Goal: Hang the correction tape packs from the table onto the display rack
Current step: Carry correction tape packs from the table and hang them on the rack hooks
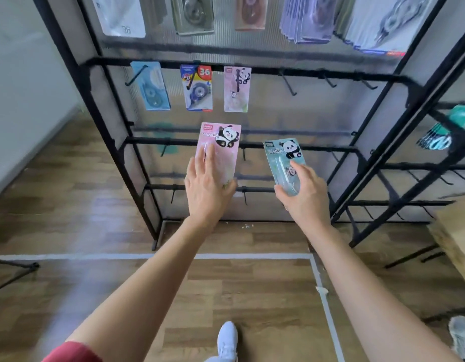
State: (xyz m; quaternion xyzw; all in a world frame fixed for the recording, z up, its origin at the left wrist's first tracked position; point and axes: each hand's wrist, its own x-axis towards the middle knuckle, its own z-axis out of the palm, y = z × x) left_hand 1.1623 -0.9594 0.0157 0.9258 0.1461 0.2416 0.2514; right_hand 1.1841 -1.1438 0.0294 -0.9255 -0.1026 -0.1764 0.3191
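Left fingers (200, 165) are lying flat across the face of the pink panda pack (222, 150) with the thumb pinching from the bottom edge, so the left hand (207, 189) is gripping it low. The pack is sitting upright, header up, in the air in front of the display rack (147, 140). It's below the rail where a matching pink pack (237, 88) is hanging, and it isn't on a hook yet. My read: it's heading for that same hook, same product.

To do it cleanly:
- I'm not making out the hang slot in the header, so I'm suggesting aiming by the card's top centre.
- The low grip is working, since it's leaving the header clear for the prong.
- Lift over the hook tip, slide back along the prong, and release only once the card is bearing on it.

Right hand (301, 194) is clasping the teal panda pack (284, 163), thumb across the front and fingers curling under the bottom edge. That pack is tilting slightly left, also in the air ahead of the rack and touching nothing else.

The empty hook (288, 86) just right of the hung pink card is looking like its spot, though I'm guessing. More bare hooks (330, 81) are sitting further right. I'm recommending one pack at a time, because aiming both at once is risking a missed slot or a knocked card.
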